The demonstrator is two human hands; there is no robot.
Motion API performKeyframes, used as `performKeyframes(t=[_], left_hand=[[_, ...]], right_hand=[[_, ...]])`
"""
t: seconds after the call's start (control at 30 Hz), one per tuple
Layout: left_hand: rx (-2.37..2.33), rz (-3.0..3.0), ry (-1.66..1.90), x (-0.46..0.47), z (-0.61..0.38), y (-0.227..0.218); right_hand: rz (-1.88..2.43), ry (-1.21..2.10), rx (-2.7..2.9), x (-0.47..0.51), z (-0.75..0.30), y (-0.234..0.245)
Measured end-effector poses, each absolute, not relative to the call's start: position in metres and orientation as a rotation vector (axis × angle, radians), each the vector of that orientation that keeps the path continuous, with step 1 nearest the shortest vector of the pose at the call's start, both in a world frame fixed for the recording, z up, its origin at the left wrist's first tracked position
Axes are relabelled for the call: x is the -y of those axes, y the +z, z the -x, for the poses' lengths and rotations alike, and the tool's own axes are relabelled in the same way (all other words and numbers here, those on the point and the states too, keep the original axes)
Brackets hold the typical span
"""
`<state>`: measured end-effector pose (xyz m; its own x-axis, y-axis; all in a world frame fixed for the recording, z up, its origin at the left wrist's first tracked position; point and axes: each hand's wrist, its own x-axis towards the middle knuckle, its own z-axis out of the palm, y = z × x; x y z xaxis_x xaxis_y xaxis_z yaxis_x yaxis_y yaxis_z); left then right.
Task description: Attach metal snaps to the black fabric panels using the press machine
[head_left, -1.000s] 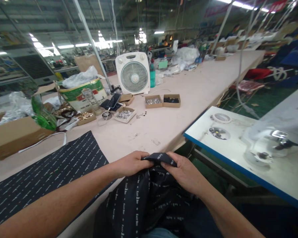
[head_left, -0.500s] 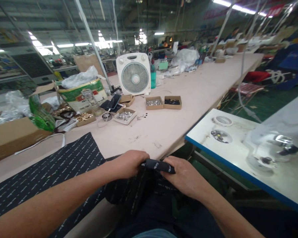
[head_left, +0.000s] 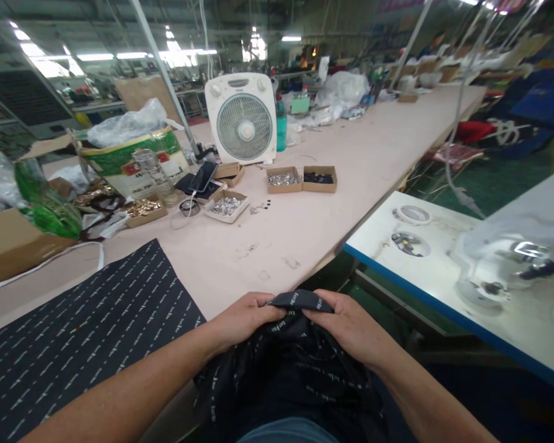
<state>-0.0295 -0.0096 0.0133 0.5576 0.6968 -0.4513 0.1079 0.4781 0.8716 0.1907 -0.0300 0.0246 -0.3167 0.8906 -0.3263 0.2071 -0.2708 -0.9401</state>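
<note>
Black fabric (head_left: 300, 357) with rows of small white lettering hangs bunched in front of my body, its folded edge arching between my two hands. My left hand (head_left: 252, 317) pinches this edge on the left, thumb towards me. On the right, my right hand (head_left: 346, 320) grips the same edge, fingers closed over it. A larger flat piece of black printed cloth (head_left: 96, 332) lies on the table to the left, partly behind my left forearm.
On the pink-beige table (head_left: 231, 264) stand a box fan (head_left: 244, 123), small cardboard trays of metal bits (head_left: 226, 206), a tray of black pieces (head_left: 319, 179), a phone (head_left: 203, 178) and a glass bottle (head_left: 152, 175). At right is a white machine table (head_left: 378, 234) with a blue edge.
The fabric has opened out below my hands, and its inner side with lettering now shows. Both hands have turned, thumbs more visible, and sit slightly lower. The view has tilted a little downward.
</note>
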Motion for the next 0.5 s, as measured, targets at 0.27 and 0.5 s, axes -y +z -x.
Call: performKeyframes(t=[0.27,0.5], left_hand=[[-0.846,-0.745,0.428,0.006,0.028,0.004],[-0.78,-0.841,0.299,-0.007,0.036,-0.003]], right_hand=[[1.404,1.631,1.259,0.027,-0.186,0.014],[1.492,1.62,1.234,0.019,-0.184,0.01]])
